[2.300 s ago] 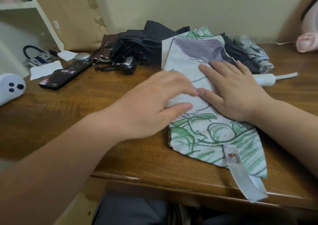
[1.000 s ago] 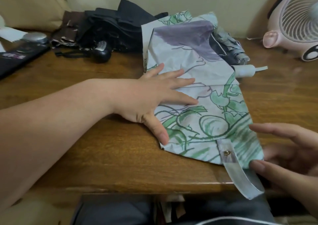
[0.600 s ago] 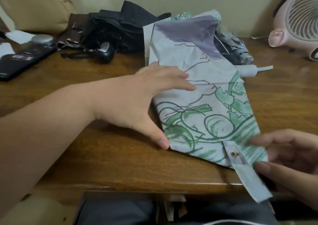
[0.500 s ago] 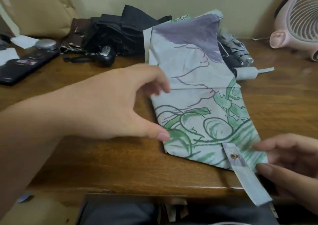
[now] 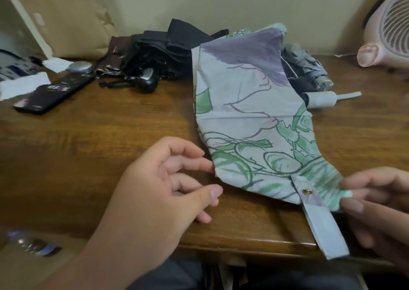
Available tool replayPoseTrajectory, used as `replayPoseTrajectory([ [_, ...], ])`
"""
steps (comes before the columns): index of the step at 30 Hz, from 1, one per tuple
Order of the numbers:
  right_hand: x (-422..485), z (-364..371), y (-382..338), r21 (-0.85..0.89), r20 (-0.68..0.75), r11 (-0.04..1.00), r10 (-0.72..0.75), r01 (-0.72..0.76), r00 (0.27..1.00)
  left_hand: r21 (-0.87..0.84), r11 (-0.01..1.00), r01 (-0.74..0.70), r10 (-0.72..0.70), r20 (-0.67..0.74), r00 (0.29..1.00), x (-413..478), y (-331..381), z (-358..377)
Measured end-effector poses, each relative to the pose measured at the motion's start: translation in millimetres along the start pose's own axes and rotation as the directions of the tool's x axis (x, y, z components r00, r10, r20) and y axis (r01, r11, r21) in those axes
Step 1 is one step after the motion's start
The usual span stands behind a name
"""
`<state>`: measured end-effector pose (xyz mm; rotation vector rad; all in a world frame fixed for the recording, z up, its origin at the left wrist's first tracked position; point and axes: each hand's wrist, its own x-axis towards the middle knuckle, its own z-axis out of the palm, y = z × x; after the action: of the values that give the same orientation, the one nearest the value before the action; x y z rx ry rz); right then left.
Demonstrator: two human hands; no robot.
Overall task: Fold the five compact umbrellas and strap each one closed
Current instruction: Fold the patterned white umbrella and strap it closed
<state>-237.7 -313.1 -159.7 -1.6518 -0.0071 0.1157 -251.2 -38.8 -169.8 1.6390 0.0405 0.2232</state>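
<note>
Head | umbrella (image 5: 250, 121) lies near-to-far, strap (image 5: 321, 221) nearest | left grip (image 5: 155, 192) released | right grip (image 5: 382, 210) pinches it

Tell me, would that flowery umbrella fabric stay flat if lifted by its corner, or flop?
Probably flop: the floral umbrella fabric lies creased and flat on the table, bending at the corner the right hand pinches. Its strap trails loosely past the table edge. It likely slides easily, looking thin and smooth.

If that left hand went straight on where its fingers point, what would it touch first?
Most likely the near edge of the floral umbrella, just beyond the fingertips of the left hand, though depth is unclear.
</note>
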Motion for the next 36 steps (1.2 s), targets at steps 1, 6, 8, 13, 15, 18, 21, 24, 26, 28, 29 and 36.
replayPoseTrajectory([
  [1,-1.5,3.5,3.9,0.031,-0.008,1.0,0.002,-0.001,1.0,-0.018,1.0,-0.012,0.012,-0.003,1.0,0.3,1.0,0.8],
  [6,1.5,10.3,-0.5,0.168,-0.054,0.984,-0.057,0.065,0.997,-0.056,0.998,-0.019,0.022,0.054,0.998,7.6,8.5,0.7],
  [8,-0.6,13.4,-5.6,0.205,-0.057,0.976,-0.061,0.072,0.996,-0.08,0.997,-0.012,0.018,0.074,0.997,9.8,9.0,1.4],
  [13,-11.8,8.3,-6.4,0.196,-0.054,0.979,-0.041,0.051,0.998,-0.103,0.995,0.003,0.012,0.142,0.99,12.0,5.3,-0.5],
  [15,-13.5,6.3,-3.1,0.155,-0.066,0.988,-0.02,0.03,0.998,-0.1,0.995,0.005,0.013,0.175,0.984,13.2,5.4,-4.5],
  [18,-14.1,4.6,0.0,0.154,-0.083,0.988,-0.007,0.019,0.997,-0.074,0.997,-0.009,0.026,0.244,0.969,14.3,4.8,-9.2],
  [21,-14.9,6.1,1.1,0.125,-0.064,0.992,-0.024,0.032,0.998,0.012,0.999,-0.034,0.028,0.301,0.953,14.0,0.9,-11.5],
  [24,-14.6,5.1,3.3,0.129,-0.046,0.991,-0.035,0.041,0.998,0.171,0.974,-0.148,0.084,0.335,0.939,10.5,-2.2,-9.4],
  [26,-14.4,5.4,6.6,0.11,-0.029,0.993,-0.045,0.048,0.999,0.283,0.929,-0.237,0.151,0.295,0.943,8.0,-5.1,-7.7],
  [28,-15.0,6.5,7.4,0.11,-0.03,0.992,-0.055,0.058,0.998,0.388,0.861,-0.33,0.232,0.278,0.932,5.6,-6.0,-5.9],
  [29,-14.7,7.1,7.0,0.126,-0.042,0.99,-0.055,0.06,0.998,0.424,0.829,-0.364,0.264,0.277,0.924,5.0,-6.7,-5.8],
  [36,-21.1,10.7,4.8,-0.01,-0.081,0.994,-0.105,0.104,0.991,0.576,0.64,-0.508,0.38,0.338,0.861,2.7,-7.7,-14.0],
])
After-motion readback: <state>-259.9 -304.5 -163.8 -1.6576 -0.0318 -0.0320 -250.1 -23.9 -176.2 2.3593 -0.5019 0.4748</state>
